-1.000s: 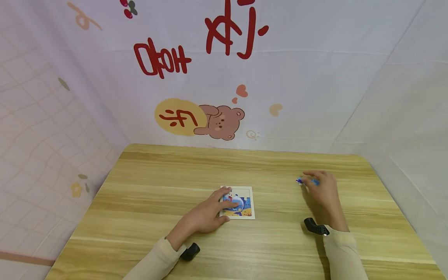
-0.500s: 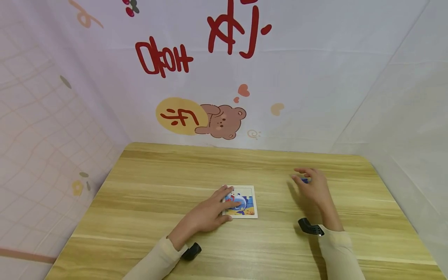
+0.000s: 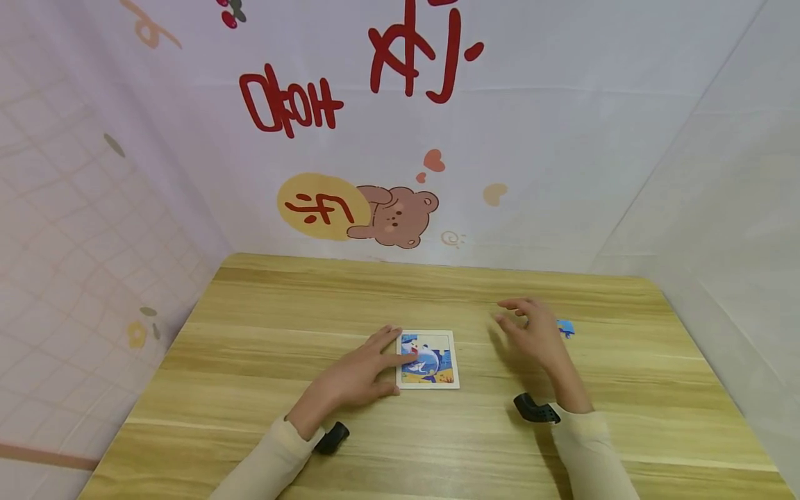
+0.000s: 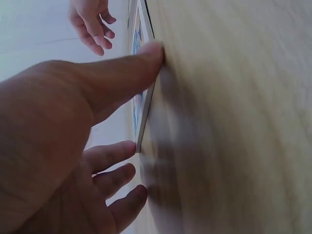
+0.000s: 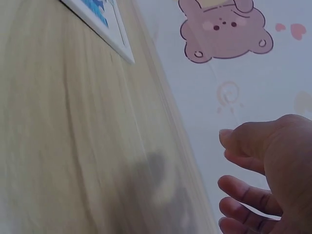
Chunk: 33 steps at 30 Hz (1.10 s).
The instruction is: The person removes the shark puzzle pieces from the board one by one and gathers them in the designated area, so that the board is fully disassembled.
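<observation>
Left hand (image 3: pixel 353 378): fingers spread and nearly straight, gripping nothing. The index fingertip lies on the picture (image 3: pixel 428 361) of the puzzle board (image 3: pixel 455 361); in the head view the thumb tip is at the board's lower left corner and another fingertip at its upper left corner. The left wrist view shows the thumb beside the edge of the board, which lies flat on the desk (image 3: pixel 300 292). The rest of the board extends to the right of these fingers, a white border round blue sea, a whale and yellow sand. Its upper right part, beyond the index fingertip, is pale.

Right hand (image 3: pixel 537 333): raised over the desk, to the right of the left fingers and well apart from them, with the board between. Index finger reaches out ahead of the thumb, a gap between their tips in the head view; remaining fingers bent. A small blue patch (image 3: pixel 528 323) shows between thumb and index finger; cannot tell whether it is held or lies on the desk behind. In the right wrist view thumb and fingers appear, their shadow falling on the desk.

A blue puzzle piece (image 3: pixel 565 327) lies on the desk just right of the right fingers, partly hidden by the hand.

Behind the fingers of both hands, past the desk's far edge: white cloth (image 3: pixel 550 139) with a printed bear (image 3: pixel 400 219) and red characters.
</observation>
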### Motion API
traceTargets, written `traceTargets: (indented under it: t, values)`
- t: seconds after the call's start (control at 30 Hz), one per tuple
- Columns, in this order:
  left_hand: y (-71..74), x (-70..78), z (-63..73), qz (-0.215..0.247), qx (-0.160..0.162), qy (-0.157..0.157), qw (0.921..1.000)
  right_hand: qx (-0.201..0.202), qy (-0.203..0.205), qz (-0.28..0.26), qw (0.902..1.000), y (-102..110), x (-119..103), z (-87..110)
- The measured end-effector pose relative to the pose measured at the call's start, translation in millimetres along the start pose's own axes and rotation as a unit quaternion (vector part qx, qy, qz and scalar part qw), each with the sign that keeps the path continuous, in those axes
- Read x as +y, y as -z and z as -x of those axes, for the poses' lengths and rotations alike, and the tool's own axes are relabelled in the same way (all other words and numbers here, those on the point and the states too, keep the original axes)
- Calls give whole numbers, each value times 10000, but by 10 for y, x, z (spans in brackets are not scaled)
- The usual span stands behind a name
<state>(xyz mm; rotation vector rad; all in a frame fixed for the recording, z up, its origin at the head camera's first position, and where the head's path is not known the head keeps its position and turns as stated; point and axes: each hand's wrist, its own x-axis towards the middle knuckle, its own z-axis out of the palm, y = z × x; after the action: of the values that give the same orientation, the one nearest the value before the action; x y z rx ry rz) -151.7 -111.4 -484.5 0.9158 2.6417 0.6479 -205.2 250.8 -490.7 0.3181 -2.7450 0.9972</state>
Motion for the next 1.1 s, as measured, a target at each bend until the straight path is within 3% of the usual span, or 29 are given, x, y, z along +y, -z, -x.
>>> traceTargets:
  t: [0.4,0.63,0.83,1.1]
  values:
    - [-88,16,-48,-184,172,-249,9994,-490,-126,-490,9975,-206,-288,28]
    - [-123,54,-56,-66,103,-65,9999,-719,-66,-857,9937,-335,-456,52]
    - [-120,74,-51,24,80,14,10000,-952,-17,-867,9917,-464,-549,95]
    - [-107,91,-40,5,110,-95,9999,-1261,65,-913,9878,-603,-688,142]
